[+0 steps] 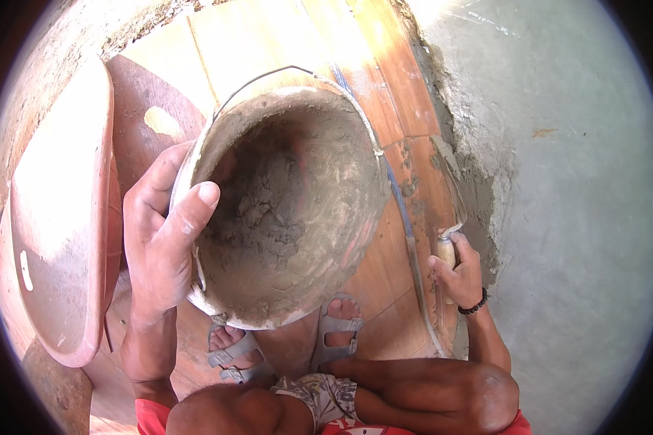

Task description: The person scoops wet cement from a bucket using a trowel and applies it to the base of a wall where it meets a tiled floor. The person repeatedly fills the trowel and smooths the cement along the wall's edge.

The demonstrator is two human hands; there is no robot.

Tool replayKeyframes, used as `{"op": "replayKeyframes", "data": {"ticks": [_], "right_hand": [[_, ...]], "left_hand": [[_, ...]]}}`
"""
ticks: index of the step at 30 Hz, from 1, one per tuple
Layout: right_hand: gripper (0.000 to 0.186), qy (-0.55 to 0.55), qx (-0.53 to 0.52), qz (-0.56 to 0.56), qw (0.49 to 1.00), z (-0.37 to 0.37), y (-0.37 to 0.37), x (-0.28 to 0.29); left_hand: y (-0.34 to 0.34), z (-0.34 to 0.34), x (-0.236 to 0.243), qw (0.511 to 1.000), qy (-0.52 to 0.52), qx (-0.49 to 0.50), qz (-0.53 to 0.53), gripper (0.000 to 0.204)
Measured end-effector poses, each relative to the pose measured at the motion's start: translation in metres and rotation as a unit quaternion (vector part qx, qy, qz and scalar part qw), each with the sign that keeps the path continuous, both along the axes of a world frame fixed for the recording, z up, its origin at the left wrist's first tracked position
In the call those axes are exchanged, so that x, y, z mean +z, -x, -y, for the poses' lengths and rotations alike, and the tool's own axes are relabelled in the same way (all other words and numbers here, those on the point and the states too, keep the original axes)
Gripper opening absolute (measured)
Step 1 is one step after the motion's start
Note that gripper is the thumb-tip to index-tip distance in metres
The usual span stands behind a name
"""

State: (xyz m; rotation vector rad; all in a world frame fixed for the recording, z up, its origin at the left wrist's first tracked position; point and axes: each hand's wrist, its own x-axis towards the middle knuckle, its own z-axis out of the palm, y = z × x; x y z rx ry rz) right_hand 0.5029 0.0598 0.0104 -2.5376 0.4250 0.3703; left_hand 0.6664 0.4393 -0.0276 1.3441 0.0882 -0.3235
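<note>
My left hand [156,235] is closed over the left rim of a mortar-caked bucket [341,246], with the thumb on the inside edge. The bucket tips so that its mouth faces me, and a lump of wet grey mortar [265,210] lies inside it. A thin wire handle [292,68] arches over its far rim. To the right of the bucket, my right hand [463,274] is wrapped round the wooden grip of a trowel [447,252]. The trowel's blade, seen nearly edge-on, points away from me beside a mortar-smeared strip along the tile edge.
Wood-look tiles [384,283] cover the floor, with mortar spots near the trowel. A smooth grey cement surface [573,217] lies to the right. A faded pink plastic basin [62,239] leans at the left. A blue-grey cord [406,217] runs past the bucket. My sandalled feet are below it.
</note>
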Motion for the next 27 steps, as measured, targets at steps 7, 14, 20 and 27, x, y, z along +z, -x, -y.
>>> {"op": "replayKeyframes", "data": {"ticks": [7,14,20,27], "right_hand": [[0.046,-0.2,-0.265,-0.05,0.942,0.036,-0.044,0.006],[0.044,-0.152,-0.273,0.0,0.95,0.031,-0.015,0.053],[0.039,-0.014,-0.168,0.039,0.985,0.009,0.01,0.036],[0.052,0.132,0.0,-0.052,0.99,0.035,0.006,-0.045]], "left_hand": [[0.002,0.001,0.003,1.0,0.012,0.008,-0.011,0.048],[0.003,-0.003,0.001,1.0,0.007,0.016,-0.006,0.047],[0.001,-0.001,0.003,1.0,0.014,0.012,-0.01,0.046],[0.001,0.001,0.001,1.0,0.001,-0.005,0.003,0.048]]}}
